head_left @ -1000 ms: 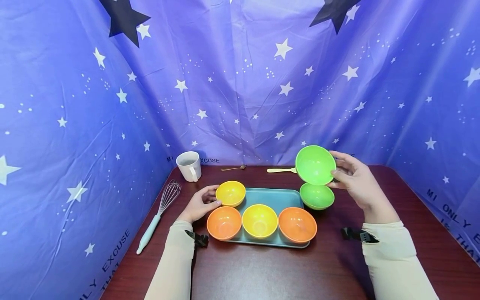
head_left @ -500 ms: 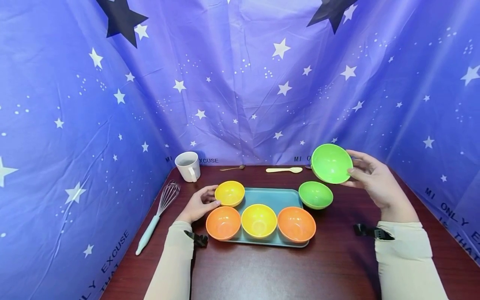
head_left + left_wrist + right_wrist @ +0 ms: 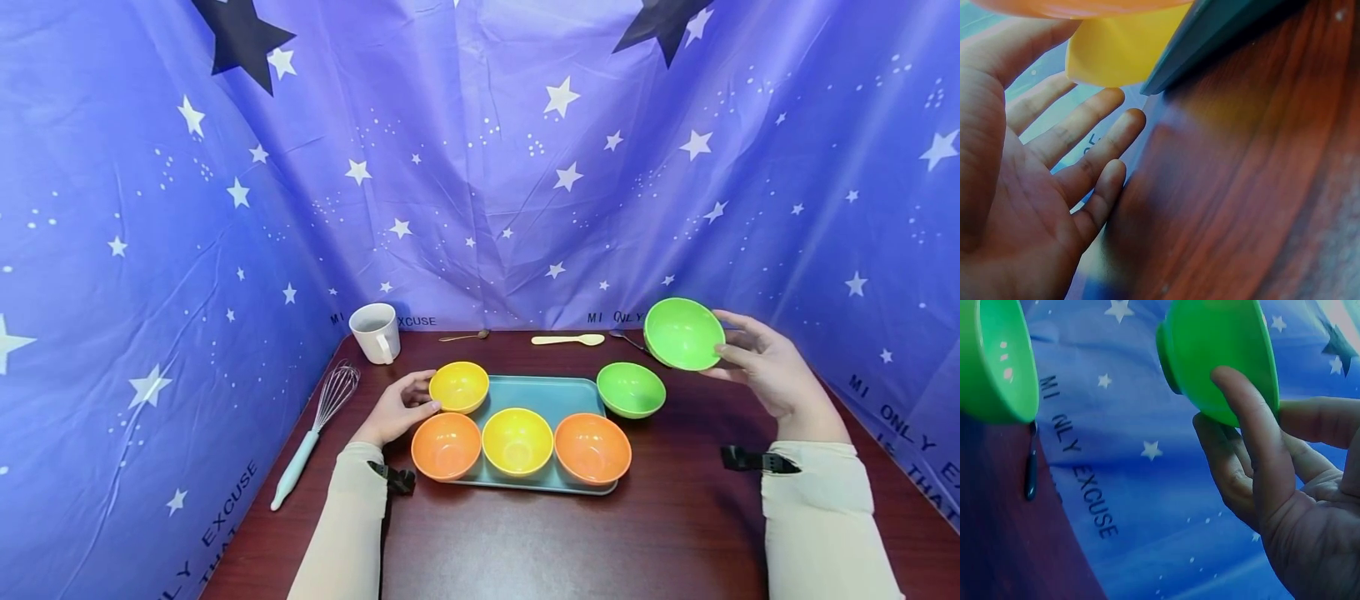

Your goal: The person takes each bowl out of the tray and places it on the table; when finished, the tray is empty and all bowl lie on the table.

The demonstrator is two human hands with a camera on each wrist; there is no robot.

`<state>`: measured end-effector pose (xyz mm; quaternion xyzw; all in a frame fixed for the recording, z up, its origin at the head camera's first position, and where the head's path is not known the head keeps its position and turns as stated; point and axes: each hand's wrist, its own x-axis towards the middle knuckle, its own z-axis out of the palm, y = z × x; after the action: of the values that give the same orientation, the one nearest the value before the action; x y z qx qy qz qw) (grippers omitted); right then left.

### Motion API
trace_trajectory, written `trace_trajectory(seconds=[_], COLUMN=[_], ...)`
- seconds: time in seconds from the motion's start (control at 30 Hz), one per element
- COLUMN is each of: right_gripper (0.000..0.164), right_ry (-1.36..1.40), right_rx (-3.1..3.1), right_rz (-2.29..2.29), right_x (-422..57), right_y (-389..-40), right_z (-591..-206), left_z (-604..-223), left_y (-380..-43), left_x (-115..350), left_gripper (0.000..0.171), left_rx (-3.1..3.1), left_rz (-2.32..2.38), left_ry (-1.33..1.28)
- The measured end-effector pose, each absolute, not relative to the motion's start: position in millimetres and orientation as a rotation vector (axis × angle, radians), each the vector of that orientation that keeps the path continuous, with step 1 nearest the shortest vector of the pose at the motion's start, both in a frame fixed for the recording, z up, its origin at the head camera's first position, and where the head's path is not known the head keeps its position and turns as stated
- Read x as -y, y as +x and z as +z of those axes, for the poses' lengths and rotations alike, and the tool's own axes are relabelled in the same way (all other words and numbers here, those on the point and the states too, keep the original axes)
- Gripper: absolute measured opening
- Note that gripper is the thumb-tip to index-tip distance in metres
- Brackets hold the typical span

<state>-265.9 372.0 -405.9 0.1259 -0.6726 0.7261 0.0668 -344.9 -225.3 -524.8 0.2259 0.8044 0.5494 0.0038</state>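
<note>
In the head view my right hand grips a green bowl by its right rim, raised and tipped so its inside shows. The right wrist view has the thumb on the outside of that bowl, fingers behind it. A second green bowl sits at the tray's back right corner. My left hand rests against the left side of a small yellow bowl, its fingers nearly straight in the left wrist view. Along the front of the blue-green tray stand an orange bowl, a yellow bowl and another orange bowl.
A whisk lies on the left of the dark wooden table, with a white mug behind it. Along the back edge lie a small brown spoon, a cream spoon and a dark-handled utensil. Starry cloth surrounds the table.
My right hand has carried the green bowl to the right, away from the other green bowl, then slightly lower. The left hand has stayed at the yellow bowl.
</note>
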Motion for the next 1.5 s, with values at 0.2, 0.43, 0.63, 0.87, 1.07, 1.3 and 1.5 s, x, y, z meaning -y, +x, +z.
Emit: trace_trajectory(seconds=[0.2, 0.43, 0.63, 0.87, 1.07, 1.3, 1.5], right_gripper=[0.055, 0.055, 0.051, 0.050, 0.049, 0.048, 0.046], right_ry=[0.352, 0.395, 0.364, 0.331, 0.274, 0.228, 0.189], right_rx=[2.008, 1.965, 2.004, 2.035, 2.074, 2.134, 2.182], right_rz=[2.247, 2.336, 2.346, 2.372, 2.379, 2.417, 2.427], right_x=[-387, -404, -414, -423, -429, -438, -442], right_y=[-268, -268, -267, -269, -271, -271, -268], right_z=[-417, -428, -436, -451, -466, -476, -482], left_z=[-515, -499, -500, -498, -497, -505, -525], left_y=[-338, -325, -325, -324, -323, -330, -345], left_x=[222, 219, 218, 220, 219, 220, 225], left_gripper=[0.063, 0.063, 0.062, 0.061, 0.061, 0.063, 0.064], left_rx=[-2.506, -2.494, -2.517, -2.516, -2.513, -2.516, -2.535], left_rz=[1.726, 1.755, 1.737, 1.729, 1.738, 1.725, 1.723], left_ry=[0.704, 0.721, 0.730, 0.730, 0.726, 0.699, 0.689])
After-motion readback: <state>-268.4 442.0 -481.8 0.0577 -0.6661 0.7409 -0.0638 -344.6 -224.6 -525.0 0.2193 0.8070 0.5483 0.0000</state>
